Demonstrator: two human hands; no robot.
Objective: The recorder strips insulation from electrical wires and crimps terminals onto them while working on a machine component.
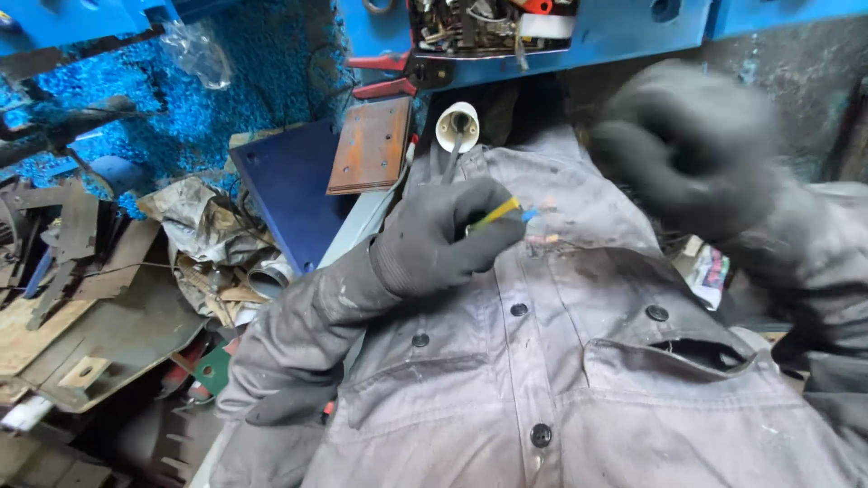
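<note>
My left hand (445, 237), in a dark grey glove, is closed around a cable whose yellow and blue wire ends (506, 213) stick out past the fingers. A white lamp socket (457, 126) sits just above that hand, at the other end of the grey cable. My right hand (689, 149), also gloved, is blurred and curled into a fist up at the right; I cannot see anything in it. Both hands are over my grey work jacket (561, 361).
A blue metal bench edge (624, 32) with a tray of small parts (479, 23) runs along the top. Red-handled pliers (389, 74) lie beside it. A rusty plate (371, 145), a blue panel (289, 185) and scrap metal (90, 298) crowd the left.
</note>
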